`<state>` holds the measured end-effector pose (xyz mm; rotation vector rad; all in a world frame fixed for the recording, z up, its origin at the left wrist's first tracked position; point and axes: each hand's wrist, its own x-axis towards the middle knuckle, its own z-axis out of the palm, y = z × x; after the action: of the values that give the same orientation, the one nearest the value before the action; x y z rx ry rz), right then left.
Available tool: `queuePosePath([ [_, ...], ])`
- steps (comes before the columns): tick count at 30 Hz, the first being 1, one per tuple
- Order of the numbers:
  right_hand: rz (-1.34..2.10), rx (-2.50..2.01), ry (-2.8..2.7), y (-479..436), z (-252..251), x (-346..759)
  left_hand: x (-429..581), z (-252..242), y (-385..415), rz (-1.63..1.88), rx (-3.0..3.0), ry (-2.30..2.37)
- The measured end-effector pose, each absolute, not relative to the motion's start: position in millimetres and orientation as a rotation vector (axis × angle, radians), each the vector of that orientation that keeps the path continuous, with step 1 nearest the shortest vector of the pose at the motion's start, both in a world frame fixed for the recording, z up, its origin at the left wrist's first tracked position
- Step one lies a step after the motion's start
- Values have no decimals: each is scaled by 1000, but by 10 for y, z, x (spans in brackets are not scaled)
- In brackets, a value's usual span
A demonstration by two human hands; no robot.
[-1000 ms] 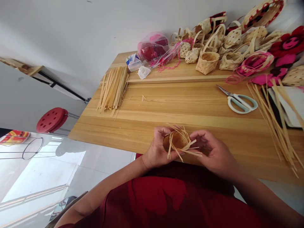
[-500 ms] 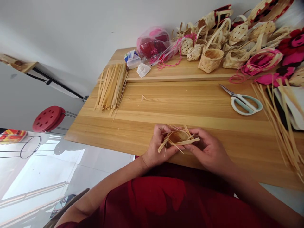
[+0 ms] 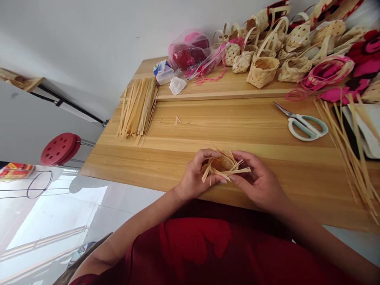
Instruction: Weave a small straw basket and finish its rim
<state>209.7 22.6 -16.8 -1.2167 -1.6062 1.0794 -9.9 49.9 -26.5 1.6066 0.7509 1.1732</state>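
Between the fingers of both hands sits a small half-woven basket (image 3: 222, 166), and its pale loose strips stick out to all sides. The fingers of the left hand (image 3: 192, 176) are curled together around the left side of this basket, and the thumb presses on the strips near the front. The fingers of the right hand (image 3: 258, 184) are also close together, and their tips pinch the strips from the right side, so the two hands nearly touch at the fingertips. The basket is held in the air just above the front edge of the wooden table (image 3: 237, 122). Far to the left of the fingers lies a bundle of cut strips (image 3: 137, 109). To the right of the fingers are white-handled scissors (image 3: 305, 127) with closed blades, and further right is a loose pile of long strips (image 3: 347, 150). Beyond the fingers, at the far side of the table, stand many woven baskets with handles (image 3: 263, 71), and a clear plastic bag with red material (image 3: 190, 53) lies beside them.
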Motion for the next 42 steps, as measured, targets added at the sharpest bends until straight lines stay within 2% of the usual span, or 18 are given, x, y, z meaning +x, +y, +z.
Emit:
queuePosePath([
  [6, 1141, -1160, -1507, 223, -200, 2112, -104, -261, 536, 1158, 1662, 756],
  [16, 846, -1211, -1694, 377, 120, 2055, -184, -21, 587, 917, 1800, 804],
  [35, 1055, -1190, -1681, 276, 107, 2097, -255, 10, 443, 951, 1988, 860],
  [42, 1164, -1174, -1695, 288, 171, 2026, -190, -17, 345, 1032, 1767, 927],
])
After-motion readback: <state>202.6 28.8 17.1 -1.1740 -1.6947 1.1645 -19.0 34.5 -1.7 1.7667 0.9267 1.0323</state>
